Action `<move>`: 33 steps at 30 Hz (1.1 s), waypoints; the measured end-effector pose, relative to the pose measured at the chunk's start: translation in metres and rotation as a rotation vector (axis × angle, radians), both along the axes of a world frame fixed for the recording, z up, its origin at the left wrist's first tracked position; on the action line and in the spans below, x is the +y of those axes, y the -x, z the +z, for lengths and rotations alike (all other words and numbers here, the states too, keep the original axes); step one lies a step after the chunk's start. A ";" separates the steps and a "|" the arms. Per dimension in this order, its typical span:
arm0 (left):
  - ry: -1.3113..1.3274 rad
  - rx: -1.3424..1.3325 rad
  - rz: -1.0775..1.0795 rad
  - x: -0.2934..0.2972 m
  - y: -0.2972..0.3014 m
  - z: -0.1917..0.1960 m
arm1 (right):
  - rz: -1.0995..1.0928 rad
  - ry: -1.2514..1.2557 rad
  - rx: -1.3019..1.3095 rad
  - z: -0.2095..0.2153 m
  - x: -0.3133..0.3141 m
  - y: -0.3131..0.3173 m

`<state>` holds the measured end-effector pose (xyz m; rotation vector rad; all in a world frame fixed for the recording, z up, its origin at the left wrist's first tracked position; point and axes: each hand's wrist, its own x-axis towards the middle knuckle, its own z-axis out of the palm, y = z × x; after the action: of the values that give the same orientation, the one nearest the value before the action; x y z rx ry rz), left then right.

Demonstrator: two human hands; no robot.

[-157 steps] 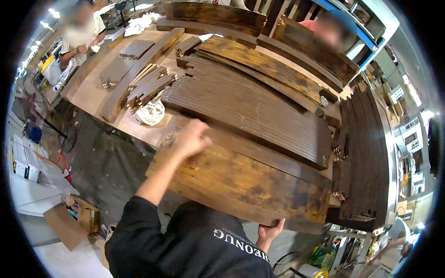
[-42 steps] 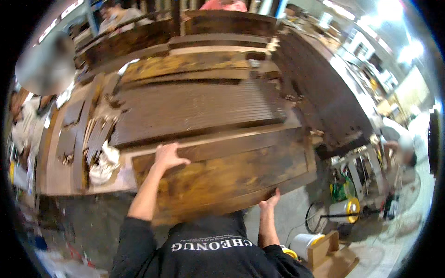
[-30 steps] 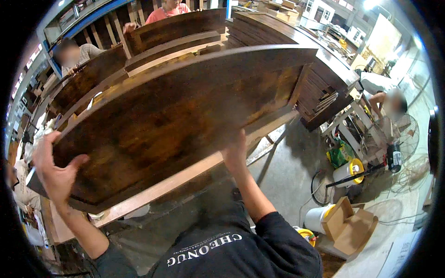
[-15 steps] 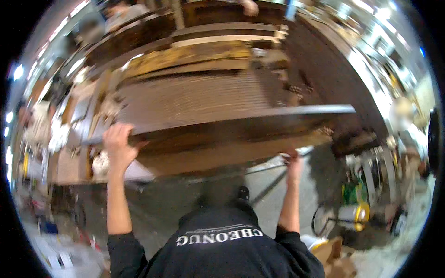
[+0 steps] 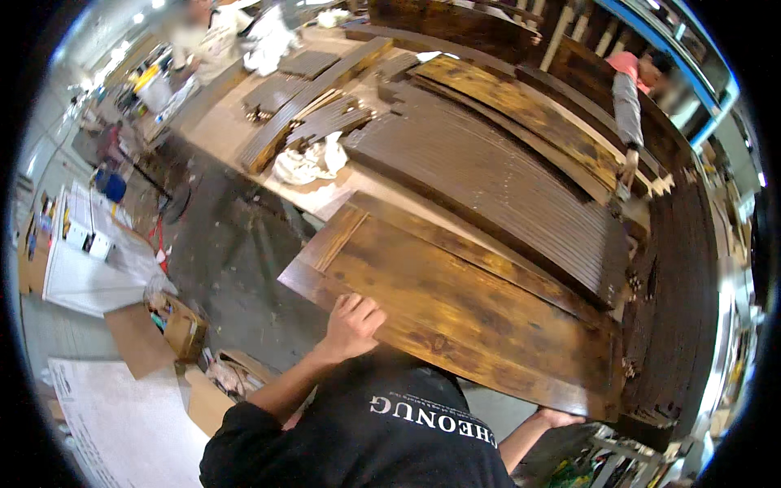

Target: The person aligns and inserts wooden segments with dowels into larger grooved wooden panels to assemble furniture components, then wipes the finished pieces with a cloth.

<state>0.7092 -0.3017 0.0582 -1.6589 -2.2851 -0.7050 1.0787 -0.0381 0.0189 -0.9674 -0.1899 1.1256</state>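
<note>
- Head view: the wooden panel (image 5: 480, 301), on edge half a second ago, now lies much flatter before you, framed face up, near side jutting past the table (image 5: 213, 122).
- Your left hand (image 5: 354, 327), at the panel's far left corner before, is now at its near edge, left of the middle, fingers curled over it, knuckles up.
- Your right hand (image 5: 561, 418) is now at the near right corner, seemingly supporting from below; you cannot tell whether its fingers pinch or lie spread.
- For the work in hand, this seems to leave the whole framed face turned up to you and within reach, the panel's near side relying on your hands.
- A co-worker's sleeve (image 5: 626, 110) now reaches in from the far right, the hand at the far planks (image 5: 521, 122); what it touches is unclear.
- Hidden: the panel's underside, your left thumb and most of your right fingers. Whether the panel's far edge rests on the table or stays just clear of the ribbed stack (image 5: 488, 187) is hard to make out.
</note>
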 end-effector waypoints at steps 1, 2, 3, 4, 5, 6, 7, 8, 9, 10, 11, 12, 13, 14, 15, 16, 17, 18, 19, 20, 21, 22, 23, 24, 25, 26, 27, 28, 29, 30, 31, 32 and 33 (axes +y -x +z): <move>-0.018 -0.011 0.022 0.001 -0.001 -0.010 | 0.084 0.012 0.150 -0.002 -0.011 0.009; -0.031 -0.020 0.038 0.003 -0.001 -0.017 | 0.161 0.033 0.300 -0.009 -0.022 0.014; -0.044 -0.036 0.049 0.003 0.001 -0.025 | 0.562 -0.249 0.370 -0.031 -0.035 0.014; -0.006 -0.016 0.039 0.005 0.004 -0.034 | 0.949 -0.536 0.435 -0.052 -0.048 0.014; 0.032 0.008 0.037 0.005 0.008 -0.043 | 0.885 -0.425 0.489 -0.054 -0.062 0.030; 0.069 0.033 0.029 0.005 0.013 -0.049 | 0.812 -0.316 0.539 -0.052 -0.080 0.053; 0.176 0.019 0.016 0.006 0.016 -0.054 | 0.721 -0.212 0.580 -0.051 -0.090 0.068; 0.183 -0.069 -0.025 0.006 0.021 -0.051 | 0.629 -0.115 0.609 -0.055 -0.090 0.075; 0.195 -0.156 -0.069 0.006 0.028 -0.042 | 0.529 -0.019 0.640 -0.061 -0.092 0.081; 0.210 -0.243 -0.115 0.007 0.037 -0.037 | 0.427 0.076 0.671 -0.065 -0.093 0.086; 0.210 -0.279 -0.153 0.005 0.053 -0.042 | 0.419 0.093 0.584 -0.056 -0.095 0.096; 0.203 -0.337 -0.155 0.010 0.069 -0.035 | 0.441 0.058 0.539 -0.059 -0.094 0.095; 0.177 -0.363 -0.108 0.017 0.088 -0.027 | 0.463 0.026 0.493 -0.067 -0.088 0.091; 0.156 -0.387 -0.056 0.023 0.107 -0.020 | 0.486 0.001 0.449 -0.074 -0.087 0.087; 0.078 -0.457 -0.038 0.030 0.132 -0.017 | 0.538 -0.048 0.473 -0.075 -0.088 0.086; -0.003 -0.529 -0.013 0.038 0.158 -0.016 | 0.497 -0.013 0.459 -0.071 -0.088 0.087; -0.051 -0.494 0.058 0.046 0.180 -0.017 | 0.456 0.026 0.452 -0.067 -0.092 0.089; -0.096 -0.458 0.135 0.050 0.199 -0.018 | 0.418 0.070 0.447 -0.064 -0.094 0.091; -0.073 -0.413 0.166 0.052 0.216 -0.020 | 0.464 0.031 0.426 -0.065 -0.096 0.095; -0.059 -0.375 0.181 0.059 0.229 -0.025 | 0.498 -0.020 0.394 -0.066 -0.095 0.098; -0.070 -0.451 0.172 0.064 0.233 -0.023 | 0.515 -0.074 0.354 -0.067 -0.095 0.095; -0.069 -0.537 0.152 0.067 0.231 -0.021 | 0.507 -0.093 0.352 -0.082 -0.094 0.085; -0.046 -0.500 0.137 0.069 0.228 -0.025 | 0.507 -0.110 0.347 -0.093 -0.090 0.078; -0.027 -0.451 0.129 0.068 0.226 -0.028 | 0.459 -0.044 0.378 -0.085 -0.090 0.084; -0.014 -0.390 0.148 0.067 0.218 -0.028 | 0.414 0.021 0.419 -0.075 -0.089 0.095; -0.008 -0.330 0.152 0.069 0.211 -0.029 | 0.415 0.022 0.392 -0.068 -0.090 0.101; 0.008 -0.354 0.211 0.065 0.208 -0.034 | 0.422 0.027 0.354 -0.059 -0.089 0.104; 0.028 -0.374 0.258 0.061 0.207 -0.043 | 0.366 0.047 0.361 -0.063 -0.091 0.102; 0.044 -0.227 0.319 0.049 0.211 -0.061 | 0.316 0.068 0.372 -0.074 -0.090 0.098; 0.051 -0.075 0.397 0.039 0.212 -0.076 | 0.285 0.050 0.254 -0.089 -0.087 0.092; 0.107 -0.026 0.379 0.040 0.202 -0.082 | 0.274 0.046 0.141 -0.107 -0.083 0.089; 0.173 0.038 0.410 0.026 0.193 -0.087 | 0.372 0.011 0.140 -0.093 -0.077 0.100; 0.255 0.116 0.450 0.008 0.187 -0.086 | 0.430 -0.028 0.137 -0.074 -0.082 0.106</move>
<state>0.5221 -0.2940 -0.0278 -1.1602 -2.6097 -0.2199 0.9723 -0.1198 -0.0554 -0.8413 -0.3108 1.5735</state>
